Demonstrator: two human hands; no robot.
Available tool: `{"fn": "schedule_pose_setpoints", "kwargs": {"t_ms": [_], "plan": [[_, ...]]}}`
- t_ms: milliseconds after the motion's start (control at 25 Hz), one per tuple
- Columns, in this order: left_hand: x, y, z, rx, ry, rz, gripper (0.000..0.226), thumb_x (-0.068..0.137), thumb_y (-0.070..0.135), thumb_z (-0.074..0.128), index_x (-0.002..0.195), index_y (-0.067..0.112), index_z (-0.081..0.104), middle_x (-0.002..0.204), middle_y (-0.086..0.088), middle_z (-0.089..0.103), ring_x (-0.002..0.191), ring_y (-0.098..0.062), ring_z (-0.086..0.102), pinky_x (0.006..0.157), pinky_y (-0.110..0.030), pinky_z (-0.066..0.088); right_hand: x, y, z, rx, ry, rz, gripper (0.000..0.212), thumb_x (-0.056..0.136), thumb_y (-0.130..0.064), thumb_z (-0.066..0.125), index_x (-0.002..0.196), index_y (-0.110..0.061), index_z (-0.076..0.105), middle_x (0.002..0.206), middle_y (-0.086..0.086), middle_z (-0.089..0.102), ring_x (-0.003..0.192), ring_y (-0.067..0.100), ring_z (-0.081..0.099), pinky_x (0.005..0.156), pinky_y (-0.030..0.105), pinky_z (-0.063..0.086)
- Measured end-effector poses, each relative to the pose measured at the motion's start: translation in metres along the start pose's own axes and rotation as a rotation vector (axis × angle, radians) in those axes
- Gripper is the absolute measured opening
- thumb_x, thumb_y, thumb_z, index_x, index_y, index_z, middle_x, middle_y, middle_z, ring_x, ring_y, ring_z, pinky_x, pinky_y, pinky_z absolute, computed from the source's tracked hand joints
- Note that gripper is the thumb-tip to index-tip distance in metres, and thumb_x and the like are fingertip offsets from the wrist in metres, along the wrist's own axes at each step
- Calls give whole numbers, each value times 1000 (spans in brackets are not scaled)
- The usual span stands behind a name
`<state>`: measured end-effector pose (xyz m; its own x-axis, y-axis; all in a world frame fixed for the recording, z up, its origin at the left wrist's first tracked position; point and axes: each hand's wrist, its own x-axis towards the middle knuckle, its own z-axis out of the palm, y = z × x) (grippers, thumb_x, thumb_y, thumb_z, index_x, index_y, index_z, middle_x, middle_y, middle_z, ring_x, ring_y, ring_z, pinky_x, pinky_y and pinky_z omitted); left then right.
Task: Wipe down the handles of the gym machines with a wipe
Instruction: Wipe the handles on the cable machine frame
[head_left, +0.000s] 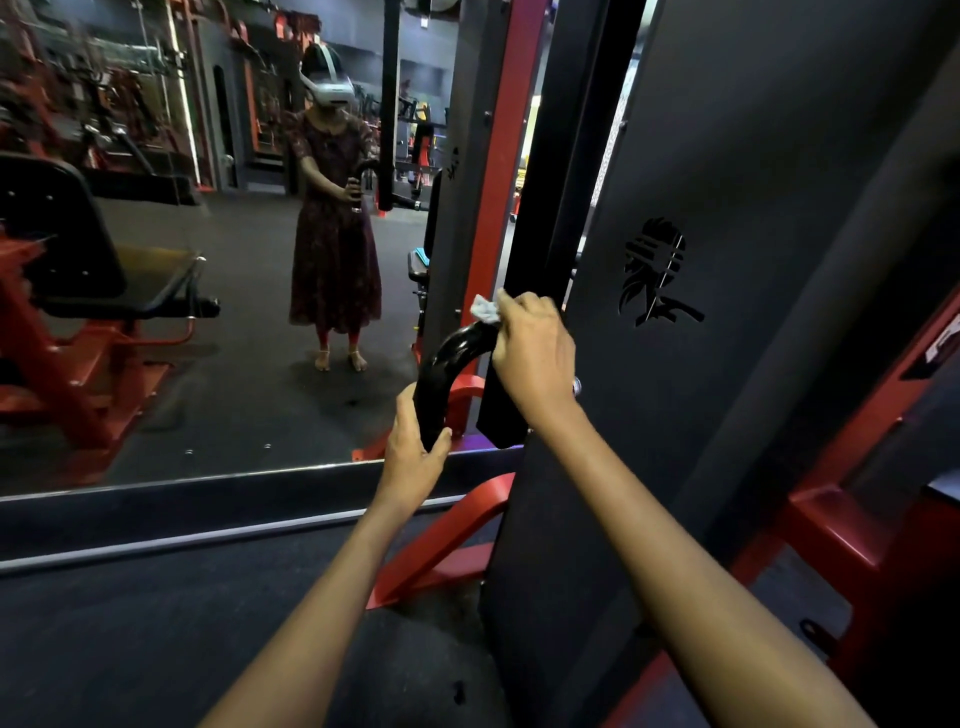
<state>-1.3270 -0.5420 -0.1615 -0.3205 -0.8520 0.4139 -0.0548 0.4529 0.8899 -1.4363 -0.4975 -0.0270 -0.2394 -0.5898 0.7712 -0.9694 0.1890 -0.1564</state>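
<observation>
A curved glossy black handle (445, 366) hangs in front of the dark machine column. My left hand (415, 448) grips its lower end, fingers curled round it. My right hand (535, 347) pinches a small crumpled white wipe (483, 309) and holds it against the handle's upper end. Part of the upper end is hidden under that hand.
A tall dark grey panel (727, 260) with a cut-out logo and a red frame (441, 545) stand right behind the handle. A floor-level wall mirror (249, 270) to the left reflects a standing person, a black seat on a red machine and dark flooring.
</observation>
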Motion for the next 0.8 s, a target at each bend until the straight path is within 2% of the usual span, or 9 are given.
{"fn": "schedule_pose_setpoints", "kwargs": {"t_ms": [120, 200, 280, 360, 440, 520, 680, 760, 800], "plan": [[2, -1, 1, -26, 13, 21, 64, 86, -2, 61, 139, 14, 29, 123, -3, 52, 115, -16, 51, 93, -22, 41, -21, -21, 7, 87, -11, -160, 23, 68, 12, 64, 89, 3, 63, 85, 16, 55, 76, 32, 55, 51, 24, 38], [2, 0, 1, -42, 21, 30, 66, 83, -6, 64, 138, 9, 31, 120, -1, 52, 110, -15, 53, 84, -7, 40, -43, -33, 10, 112, -92, -335, 24, 67, 5, 69, 90, 1, 63, 85, 15, 54, 78, 31, 55, 45, 26, 41], [2, 1, 1, -56, 17, 24, 67, 80, -10, 64, 137, 7, 32, 117, -2, 52, 107, -16, 53, 78, -2, 39, -48, -33, 9, 94, -139, -424, 24, 69, -2, 71, 91, 0, 63, 85, 13, 54, 78, 30, 55, 42, 29, 44], [1, -2, 1, -53, 7, 25, 68, 83, -7, 63, 139, 13, 30, 121, -3, 52, 112, -15, 52, 84, -5, 40, -33, -24, 5, 145, -74, -315, 19, 73, 0, 64, 92, 1, 63, 85, 15, 53, 77, 31, 54, 44, 30, 43], [0, -6, 0, -33, -1, 8, 67, 86, -2, 60, 140, 20, 27, 124, -7, 54, 114, -17, 52, 92, -19, 43, -17, -16, 4, 171, 36, -151, 19, 77, 2, 57, 94, 2, 65, 84, 15, 53, 76, 31, 53, 48, 30, 43], [0, -7, 0, -29, -3, -2, 68, 86, -2, 60, 141, 21, 27, 124, -7, 54, 115, -18, 52, 95, -28, 43, -14, -13, 8, 162, 59, -118, 20, 79, 4, 57, 96, 2, 65, 86, 15, 52, 78, 29, 51, 54, 32, 45], [-1, -4, 1, -57, 5, 15, 69, 83, -7, 62, 140, 14, 29, 122, 0, 52, 114, -12, 52, 86, -7, 41, -42, -21, 23, 156, -3, -295, 26, 78, 0, 57, 104, 0, 62, 92, 13, 53, 84, 27, 50, 54, 29, 45], [0, -3, 2, -53, 9, 14, 64, 82, -8, 63, 136, 8, 33, 116, -3, 55, 109, -17, 56, 80, -8, 43, -58, -24, 29, 90, -66, -455, 23, 80, -7, 61, 103, -3, 63, 91, 10, 55, 84, 24, 48, 51, 31, 48], [-1, -2, 2, -48, 11, 15, 60, 81, -8, 63, 133, 7, 36, 113, -4, 55, 107, -20, 57, 81, -13, 44, -62, -23, 28, 55, -80, -534, 22, 82, -11, 57, 101, -5, 64, 89, 9, 56, 83, 22, 47, 50, 32, 47]]}}
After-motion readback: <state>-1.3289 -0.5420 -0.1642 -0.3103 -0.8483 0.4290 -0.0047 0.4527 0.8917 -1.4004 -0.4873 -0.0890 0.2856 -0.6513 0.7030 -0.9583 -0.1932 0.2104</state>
